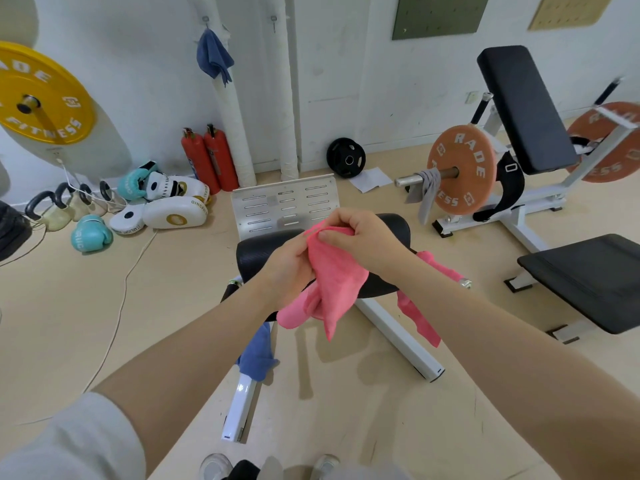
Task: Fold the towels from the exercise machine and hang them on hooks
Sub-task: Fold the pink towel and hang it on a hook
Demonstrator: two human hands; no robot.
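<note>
Holding a pink towel (334,271) up in front of the chest, both hands grip its top edge over the black padded seat (256,252) of the exercise machine. The left hand (289,263) has its fingers curled round the cloth's left side, and the right hand (360,233) pinches the upper corner between thumb and bent fingers, just beside the left. The towel hangs down below the two hands in loose folds, its lowest point dangling above the white frame (398,336) of the machine. A second pink towel (420,315) lies draped over the machine's right handle, partly hidden behind the right forearm. A blue towel (258,358) hangs from the machine low on the left side, beneath the left forearm. On the far wall another blue towel (213,57) hangs from a hook (205,20); a second hook (273,21) sits to its right. A grey towel (427,192) is draped over the bar of the orange weight plate (462,168).
</note>
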